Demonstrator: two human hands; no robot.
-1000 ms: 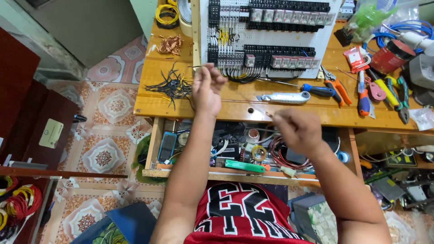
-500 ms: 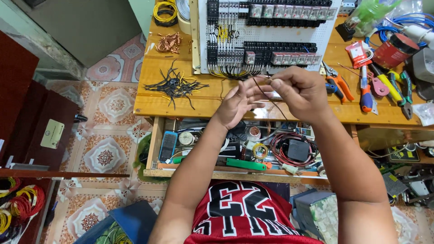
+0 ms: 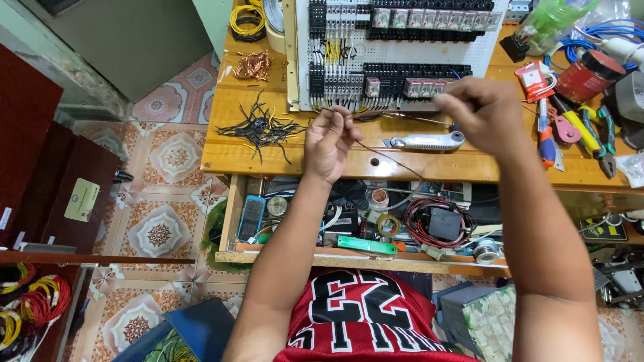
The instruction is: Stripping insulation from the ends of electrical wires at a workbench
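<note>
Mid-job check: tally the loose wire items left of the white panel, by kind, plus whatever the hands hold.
Yellow wire coil: 1
Copper wire bundle: 1
Pile of black wire offcuts: 1
Thin dark wire pinched between left hand and right hand: 1
Total: 4

Single head-worn view, looking steeply down, close over the wooden workbench [image 3: 268,157] and open drawer [image 3: 231,214].

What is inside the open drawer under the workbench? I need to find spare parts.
The open drawer holds a green-handled tool, a red wire coil around a black box, tape rolls, a solder spool. The left forearm covers part; deeper layers are hidden.
</note>
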